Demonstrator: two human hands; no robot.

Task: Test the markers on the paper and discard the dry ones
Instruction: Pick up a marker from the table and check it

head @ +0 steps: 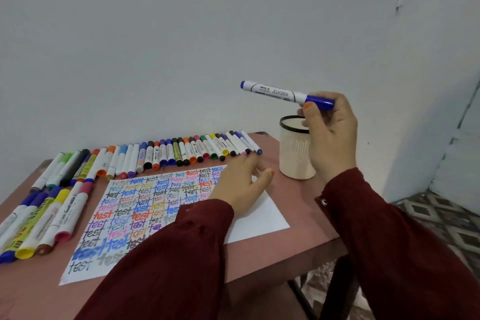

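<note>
Between the thumb and curled fingers (309, 109) of the right hand (330, 132) sits a blue marker (280, 92), pinched at its capped end, with the barrel pointing away to the left and slightly up. Directly below those fingers stands the cup (293, 158), its rim partly hidden by them; what is inside cannot be seen. With the cap on, this marker looks either about to be tested or already judged and about to be dropped; the frame does not settle which. If it is untested, the next move calls for the left hand (241, 182) to pull off the cap, then a stroke on the bare strip of paper (259, 221) below and right of the left fingers. That hand lies palm down on the paper, fingers loosely spread and holding nothing. Beyond its fingertips, a row of markers (166, 154) lines the back of the bench (298, 215).
</note>
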